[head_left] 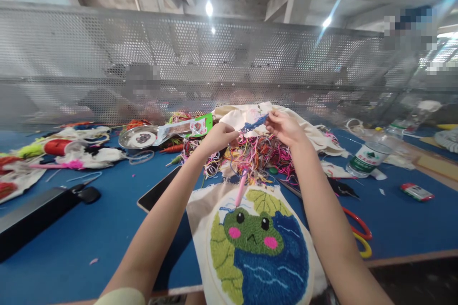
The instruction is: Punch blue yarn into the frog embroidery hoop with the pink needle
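A small tangle of blue yarn (255,124) stretches between my hands above a heap of multicoloured yarn (263,150). My right hand (284,127) pinches its right end; my left hand (223,136) has its fingers closed at the left end, where a strand hangs down. Below them lies a hooped embroidery (250,236) with a green frog, yellow-green leaves and blue water in looped yarn. A pink punch needle (241,189) rests with its lower end on the upper part of the embroidery.
A dark phone (159,189) lies beside my left forearm, and red and yellow scissor handles (363,233) beside the right. Behind the yarn are cream cloth (304,126), a green packet (184,127) and a metal dish (129,138). A cut plastic bottle (368,158) stands right. A perforated screen (229,57) closes the back.
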{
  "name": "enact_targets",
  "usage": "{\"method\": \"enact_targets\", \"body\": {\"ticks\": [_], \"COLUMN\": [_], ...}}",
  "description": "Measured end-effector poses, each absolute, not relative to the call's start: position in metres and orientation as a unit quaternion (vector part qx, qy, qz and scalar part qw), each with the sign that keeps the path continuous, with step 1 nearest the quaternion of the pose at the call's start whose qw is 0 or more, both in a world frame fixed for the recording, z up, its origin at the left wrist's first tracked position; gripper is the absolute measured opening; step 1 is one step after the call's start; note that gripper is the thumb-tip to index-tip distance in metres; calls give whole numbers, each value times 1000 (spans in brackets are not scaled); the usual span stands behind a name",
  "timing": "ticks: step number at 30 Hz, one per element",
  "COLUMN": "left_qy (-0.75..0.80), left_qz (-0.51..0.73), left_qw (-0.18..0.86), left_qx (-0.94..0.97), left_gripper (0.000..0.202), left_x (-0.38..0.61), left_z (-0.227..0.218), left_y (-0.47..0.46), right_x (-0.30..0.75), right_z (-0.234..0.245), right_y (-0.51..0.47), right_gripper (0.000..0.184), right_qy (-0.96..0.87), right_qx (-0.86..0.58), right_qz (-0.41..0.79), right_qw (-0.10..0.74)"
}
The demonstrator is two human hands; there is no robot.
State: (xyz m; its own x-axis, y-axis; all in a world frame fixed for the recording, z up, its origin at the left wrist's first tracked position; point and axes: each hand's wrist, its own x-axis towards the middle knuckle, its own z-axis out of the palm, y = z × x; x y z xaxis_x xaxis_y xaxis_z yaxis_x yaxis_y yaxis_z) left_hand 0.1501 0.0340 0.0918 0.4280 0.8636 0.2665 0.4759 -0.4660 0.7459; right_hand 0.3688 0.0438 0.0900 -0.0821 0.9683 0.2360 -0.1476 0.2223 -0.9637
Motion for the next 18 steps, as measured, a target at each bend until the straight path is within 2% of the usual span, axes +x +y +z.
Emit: {"method": "enact_targets", "body": {"ticks": [6,9,12,18], "left_qy": [425,418,412,393], "left_qz": [351,350,356,339], "left_qw": [337,409,487,584], "left_qx": [764,732,683,624], "left_gripper": [21,22,23,26], "left_x": [147,146,146,143], "left_z": [93,92,91,90], "left_y": [35,39,44,51], "right_x": [369,371,372,367], "right_z": [88,89,89,88], "right_y": [41,36,32,31], "right_gripper": [19,12,12,9], "right_qy": [-565,-576,-591,-667], "right_qx": [-385,-355,-335,-389], "right_qz": [510,552,589,528], "right_qw": [522,487,437,353]}}
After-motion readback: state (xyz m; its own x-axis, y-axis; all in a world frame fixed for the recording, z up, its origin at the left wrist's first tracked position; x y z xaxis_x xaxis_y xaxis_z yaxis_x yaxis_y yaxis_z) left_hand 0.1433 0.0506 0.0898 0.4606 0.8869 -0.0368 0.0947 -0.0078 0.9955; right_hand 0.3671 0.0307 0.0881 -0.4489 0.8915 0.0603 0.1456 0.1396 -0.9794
